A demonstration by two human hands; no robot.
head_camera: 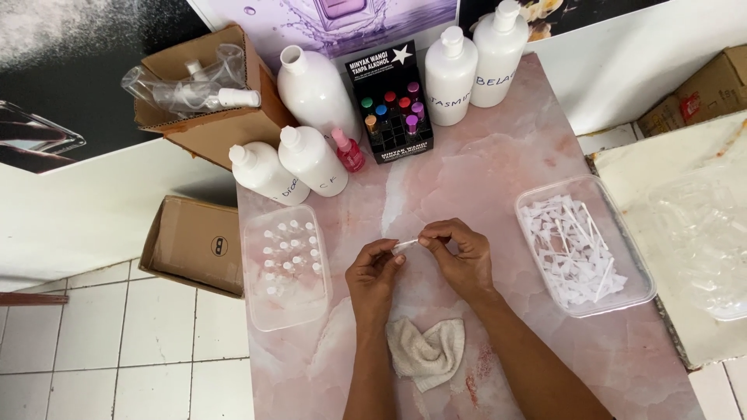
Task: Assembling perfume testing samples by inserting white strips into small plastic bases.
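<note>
A pink marbled bench [498,179] fills most of the view, with white bottles [311,159] and a black display rack [389,105] of small coloured vials along its far edge. A clear tub [286,268] of small capped vials sits to the left, and another tub [585,245] of white plastic pieces lies to the right. Close to the near edge lies a crumpled cloth [426,351]. Above it, the hands meet mid-bench: the left hand [375,274] and right hand [463,253] each pinch one end of a small clear tube [406,245]. Its long axis runs roughly left to right between the fingertips, slightly tilted, the right end higher. Both hands are closed on it, equally near, and it is held just above the bench.
</note>
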